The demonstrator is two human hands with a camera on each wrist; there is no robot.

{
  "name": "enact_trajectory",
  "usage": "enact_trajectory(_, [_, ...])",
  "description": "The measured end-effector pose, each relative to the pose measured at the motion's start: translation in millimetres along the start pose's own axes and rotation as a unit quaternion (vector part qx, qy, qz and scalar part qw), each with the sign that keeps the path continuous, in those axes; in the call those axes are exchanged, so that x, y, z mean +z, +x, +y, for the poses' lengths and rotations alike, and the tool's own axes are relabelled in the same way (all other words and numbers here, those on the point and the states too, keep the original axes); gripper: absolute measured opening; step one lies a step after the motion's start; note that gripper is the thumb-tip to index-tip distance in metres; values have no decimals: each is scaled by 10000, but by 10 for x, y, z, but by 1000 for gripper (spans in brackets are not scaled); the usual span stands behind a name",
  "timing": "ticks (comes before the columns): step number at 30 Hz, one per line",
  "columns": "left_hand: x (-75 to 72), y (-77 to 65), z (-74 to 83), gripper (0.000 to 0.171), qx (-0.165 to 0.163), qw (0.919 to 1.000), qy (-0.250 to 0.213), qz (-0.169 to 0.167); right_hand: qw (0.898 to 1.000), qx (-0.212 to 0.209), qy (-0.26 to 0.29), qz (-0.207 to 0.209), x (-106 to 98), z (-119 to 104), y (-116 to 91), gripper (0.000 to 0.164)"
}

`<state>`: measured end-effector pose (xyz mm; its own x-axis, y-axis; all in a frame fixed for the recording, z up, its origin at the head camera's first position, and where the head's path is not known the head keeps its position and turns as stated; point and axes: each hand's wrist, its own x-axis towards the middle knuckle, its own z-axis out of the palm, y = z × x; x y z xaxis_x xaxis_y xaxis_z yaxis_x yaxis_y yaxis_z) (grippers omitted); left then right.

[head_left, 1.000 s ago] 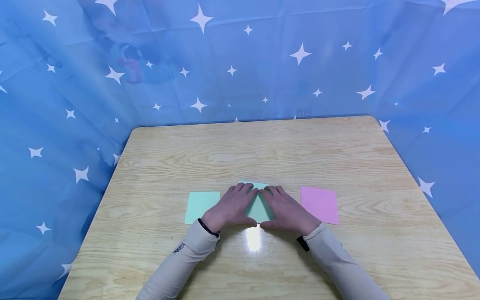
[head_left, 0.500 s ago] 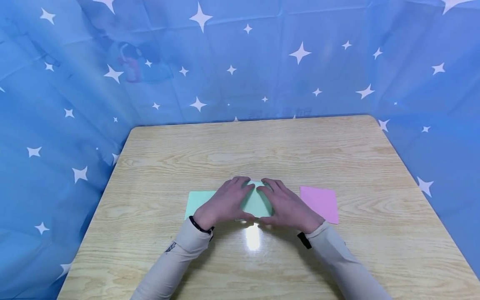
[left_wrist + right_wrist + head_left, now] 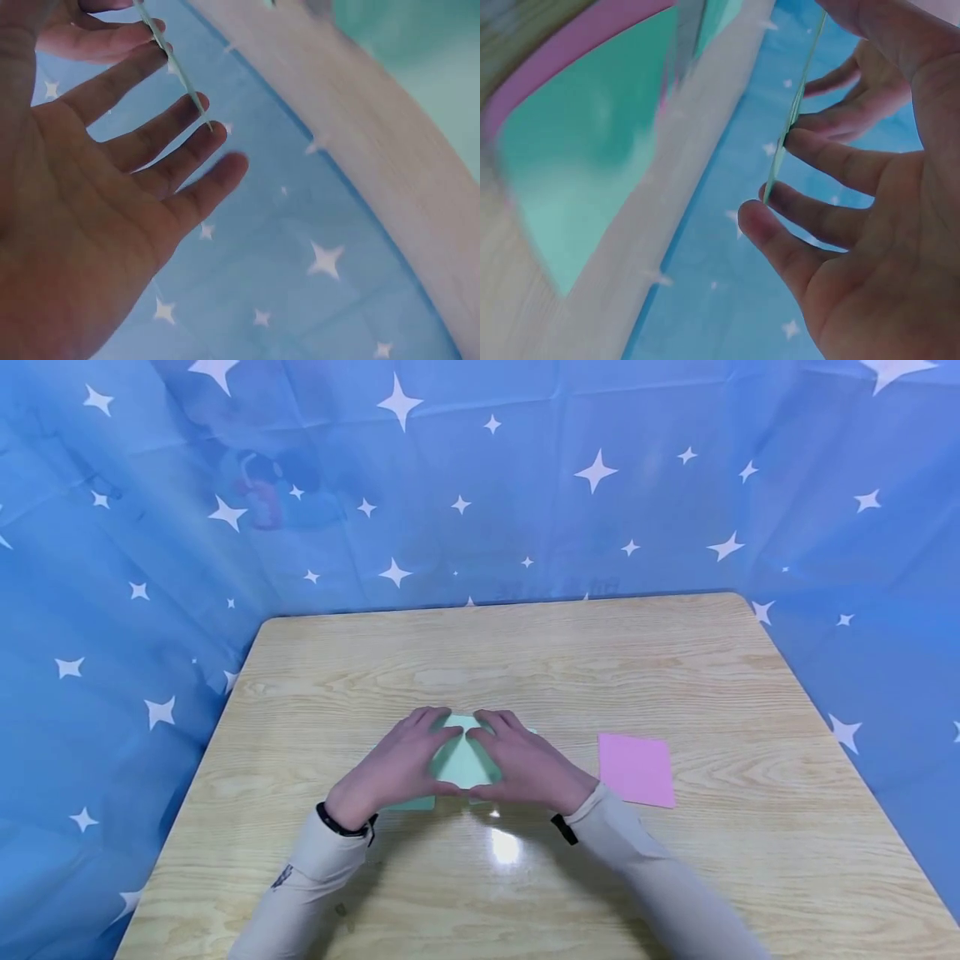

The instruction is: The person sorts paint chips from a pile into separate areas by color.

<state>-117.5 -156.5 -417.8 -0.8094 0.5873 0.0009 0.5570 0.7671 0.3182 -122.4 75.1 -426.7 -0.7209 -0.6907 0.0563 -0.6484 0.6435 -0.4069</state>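
A pale green square sheet of paper (image 3: 463,762) is held between both hands, raised above the table. My left hand (image 3: 401,764) holds its left side, thumb at the near edge and fingertips at the far edge. On its right side my right hand (image 3: 525,764) holds it the same way. Both wrist views show the sheet edge-on against the fingertips, as a thin strip (image 3: 174,67). Below the left hand, a corner of another green sheet (image 3: 412,804) shows; the rest is hidden. In the right wrist view a green sheet (image 3: 585,150) lies over a pink one (image 3: 592,34).
A pink square sheet (image 3: 636,770) lies on the wood-grain table (image 3: 510,660) to the right of the hands. Bright glare (image 3: 505,846) shows on the tabletop in front of them. A blue star-patterned cloth (image 3: 510,468) hangs behind and around the table.
Both hands have lifted the green sheet from the middle of the table and carried it left, over the left green sheet. The pink sheet on the right stays in place.
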Motion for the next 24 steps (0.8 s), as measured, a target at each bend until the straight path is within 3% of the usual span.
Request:
enact_trajectory(11, [-155, -363, -304, 83, -248, 9994, 123, -183, 9987, -191, -308, -356, 191, -360, 416, 74])
enact_trajectory(24, [-70, -542, -553, 81, -557, 9977, 56, -386, 9968, -70, -509, -619, 479, -542, 696, 77])
